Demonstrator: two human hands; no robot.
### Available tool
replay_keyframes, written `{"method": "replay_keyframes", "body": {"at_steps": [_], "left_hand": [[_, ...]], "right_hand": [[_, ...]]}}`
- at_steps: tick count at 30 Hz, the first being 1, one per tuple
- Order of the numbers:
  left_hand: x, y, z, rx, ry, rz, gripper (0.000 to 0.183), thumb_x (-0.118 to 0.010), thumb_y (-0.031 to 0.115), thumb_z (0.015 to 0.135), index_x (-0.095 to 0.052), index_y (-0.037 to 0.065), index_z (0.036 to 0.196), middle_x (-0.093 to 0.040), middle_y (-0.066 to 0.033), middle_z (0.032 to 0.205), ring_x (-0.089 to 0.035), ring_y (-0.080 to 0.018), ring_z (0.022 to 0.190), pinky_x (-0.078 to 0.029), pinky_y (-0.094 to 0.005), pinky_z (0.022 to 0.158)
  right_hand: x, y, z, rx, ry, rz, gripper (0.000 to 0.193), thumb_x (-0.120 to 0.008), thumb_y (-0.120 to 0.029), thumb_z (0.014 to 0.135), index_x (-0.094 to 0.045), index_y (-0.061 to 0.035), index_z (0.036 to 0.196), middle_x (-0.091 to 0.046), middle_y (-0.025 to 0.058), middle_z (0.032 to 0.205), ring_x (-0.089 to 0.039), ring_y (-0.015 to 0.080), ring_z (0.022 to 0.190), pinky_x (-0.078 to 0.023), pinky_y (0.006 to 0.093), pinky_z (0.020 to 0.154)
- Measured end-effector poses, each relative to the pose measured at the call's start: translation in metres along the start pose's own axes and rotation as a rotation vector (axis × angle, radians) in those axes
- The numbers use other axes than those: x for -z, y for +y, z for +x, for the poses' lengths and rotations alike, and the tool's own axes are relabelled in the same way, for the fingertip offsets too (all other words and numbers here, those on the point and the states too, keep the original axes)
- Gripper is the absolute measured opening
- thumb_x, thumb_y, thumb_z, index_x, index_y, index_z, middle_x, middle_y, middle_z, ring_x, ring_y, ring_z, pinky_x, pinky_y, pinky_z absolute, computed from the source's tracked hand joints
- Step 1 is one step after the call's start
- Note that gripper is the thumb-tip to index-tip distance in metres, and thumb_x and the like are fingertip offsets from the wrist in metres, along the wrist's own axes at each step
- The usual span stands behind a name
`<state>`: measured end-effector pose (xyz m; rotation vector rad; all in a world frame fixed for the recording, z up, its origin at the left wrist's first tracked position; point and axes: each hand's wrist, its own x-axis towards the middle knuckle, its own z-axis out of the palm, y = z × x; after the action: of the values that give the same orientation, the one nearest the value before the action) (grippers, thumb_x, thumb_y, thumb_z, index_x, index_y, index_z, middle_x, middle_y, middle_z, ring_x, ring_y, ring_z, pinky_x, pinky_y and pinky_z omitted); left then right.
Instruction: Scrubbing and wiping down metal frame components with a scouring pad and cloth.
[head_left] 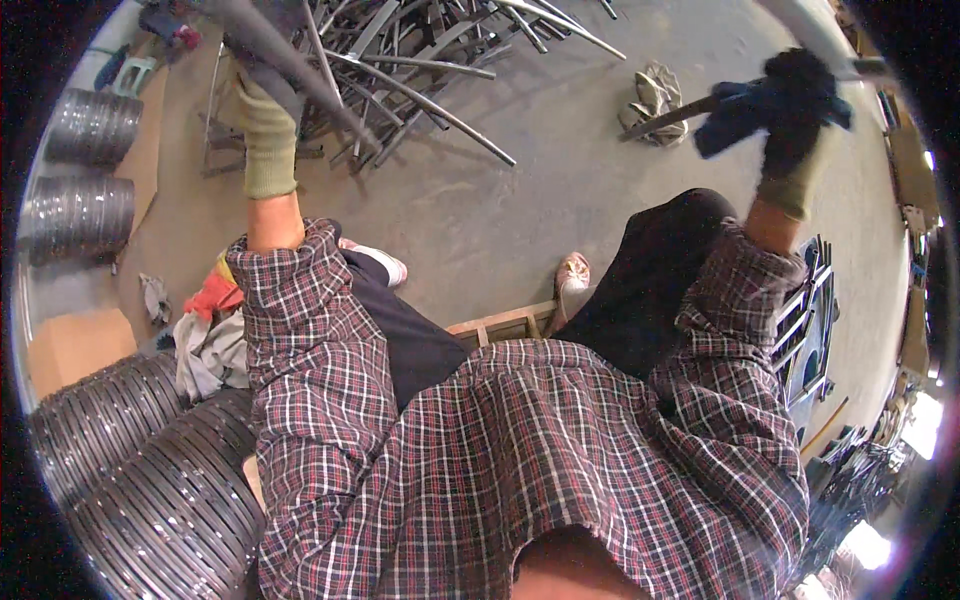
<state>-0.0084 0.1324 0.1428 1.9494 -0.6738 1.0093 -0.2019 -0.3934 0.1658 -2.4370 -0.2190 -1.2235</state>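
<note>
My left hand (268, 112), in a glove with a pale yellow-green cuff, is raised at the upper left. Its fingers are partly hidden and seem closed round a grey metal bar (312, 92), blurred and slanting down to the right. At the upper right my right hand (795, 95) wears a dark glove with a similar pale cuff. It is closed on a dark metal rod (668, 121), whose end points left over the floor. Beyond my left hand lies a loose heap of metal tubes (428, 100), some curved.
Stacks of shiny black rings (165, 500) stand at my left, with cloths (215, 350) and a cardboard sheet (85, 345) beside them. A crumpled beige cloth (655, 92) lies on the floor ahead. A wooden seat (505, 323) is beneath me; metal frames (800, 330) stand at right.
</note>
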Motion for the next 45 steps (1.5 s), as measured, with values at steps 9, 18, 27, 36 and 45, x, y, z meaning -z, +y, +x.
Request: {"method": "replay_keyframes", "body": {"at_steps": [9,18,27,36,45], "left_hand": [[-0.031,0.035,-0.040,0.390,-0.437,-0.413,0.054,-0.040,0.051,0.099,-0.061,0.002,0.097,-0.061,-0.0077,0.068,-0.056,-0.0147,0.057,-0.043,-0.0275,0.053],[-0.055,0.036,-0.032,0.305,-0.138,-0.120,0.056,-0.038,0.037,0.102,-0.055,-0.006,0.070,-0.051,-0.0189,0.057,-0.051,-0.0370,0.055,-0.040,-0.0436,0.057],[-0.042,0.056,-0.029,-0.021,-0.111,0.045,0.044,-0.043,0.026,0.100,-0.059,-0.004,0.070,-0.057,-0.0228,0.063,-0.053,-0.0390,0.058,-0.040,-0.0444,0.058],[-0.051,0.050,-0.019,-0.051,-0.019,0.272,0.048,-0.042,0.029,0.102,-0.060,-0.008,0.077,-0.059,-0.0105,0.058,-0.056,-0.0147,0.047,-0.042,-0.0321,0.044],[-0.044,0.081,-0.017,0.226,-0.086,-0.063,0.050,-0.042,0.031,0.102,-0.060,-0.007,0.073,-0.058,-0.0154,0.054,-0.057,-0.0252,0.048,-0.043,-0.0369,0.049]], "right_hand": [[-0.163,-0.007,-0.121,-1.213,0.310,1.209,0.018,-0.066,-0.011,0.087,-0.064,0.0023,0.100,-0.067,0.0119,0.096,-0.065,0.0178,0.078,-0.053,0.0296,0.067],[-0.159,-0.011,-0.116,-1.110,0.090,0.991,0.012,-0.064,-0.007,0.086,-0.062,0.0014,0.093,-0.062,0.0051,0.080,-0.061,0.0163,0.070,-0.050,0.0281,0.060],[-0.163,-0.016,-0.117,-1.200,0.177,0.926,0.018,-0.059,-0.007,0.088,-0.056,-0.0023,0.105,-0.060,0.0050,0.088,-0.061,0.0174,0.076,-0.050,0.0308,0.064],[-0.159,-0.012,-0.126,-1.068,-0.119,0.741,0.024,-0.058,-0.004,0.088,-0.056,-0.0054,0.112,-0.059,0.0042,0.084,-0.058,0.0166,0.070,-0.048,0.0305,0.060],[-0.151,-0.018,-0.120,-1.137,0.057,0.800,0.011,-0.055,-0.011,0.091,-0.059,-0.0052,0.099,-0.059,0.0031,0.080,-0.055,0.0158,0.068,-0.046,0.0306,0.061]]}}
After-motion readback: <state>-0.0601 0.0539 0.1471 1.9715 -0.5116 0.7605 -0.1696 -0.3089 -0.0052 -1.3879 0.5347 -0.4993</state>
